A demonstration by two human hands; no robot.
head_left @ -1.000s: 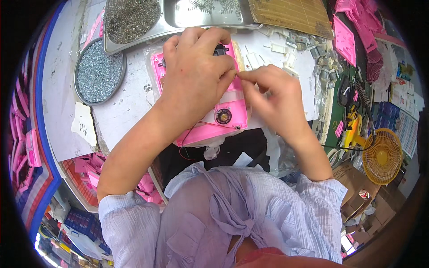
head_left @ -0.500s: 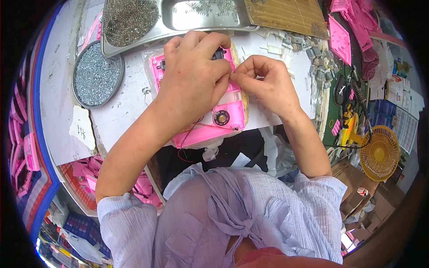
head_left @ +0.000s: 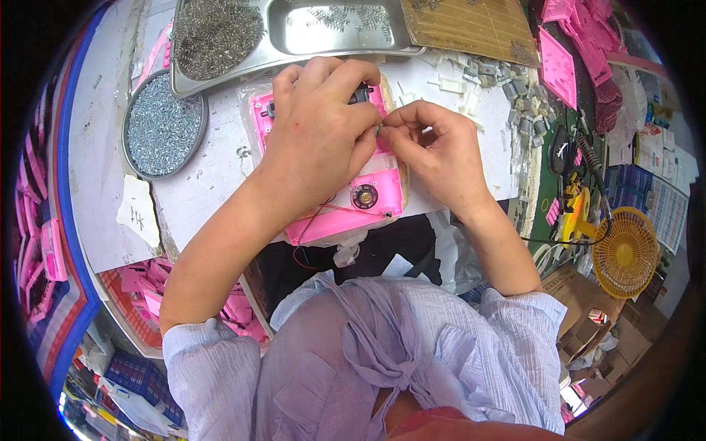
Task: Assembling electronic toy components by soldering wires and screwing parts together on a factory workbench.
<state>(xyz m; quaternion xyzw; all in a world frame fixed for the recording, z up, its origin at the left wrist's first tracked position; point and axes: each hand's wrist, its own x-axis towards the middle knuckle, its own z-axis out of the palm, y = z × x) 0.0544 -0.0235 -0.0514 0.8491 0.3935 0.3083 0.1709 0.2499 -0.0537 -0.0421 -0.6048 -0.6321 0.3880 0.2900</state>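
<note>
A pink plastic housing (head_left: 342, 225) lies in front of me on a padded, plastic-wrapped rest. Set into its near part is a small round black speaker (head_left: 365, 196) with thin wires beside it. Dark parts (head_left: 360, 95) show at its far end. Over the housing arches my left hand (head_left: 316, 121), its thumb and forefinger closed at the right edge. Against those fingertips my right hand (head_left: 435, 151) pinches with thumb and forefinger. A tiny greenish bit shows where the fingertips meet, too small to name. My left palm hides the middle of the housing.
Beyond the housing stands a metal tray (head_left: 276, 45) with small springs. At left is a round dish of screws (head_left: 163, 125). White plastic pieces (head_left: 450, 84) and small grey parts (head_left: 526, 106) lie to the right, near a cardboard sheet (head_left: 471, 33). A yellow fan (head_left: 625, 252) stands farther right.
Both hands stay pinched together at the housing's right edge. My right hand has shifted slightly, its fingers a little more curled. The housing has hardly moved.
</note>
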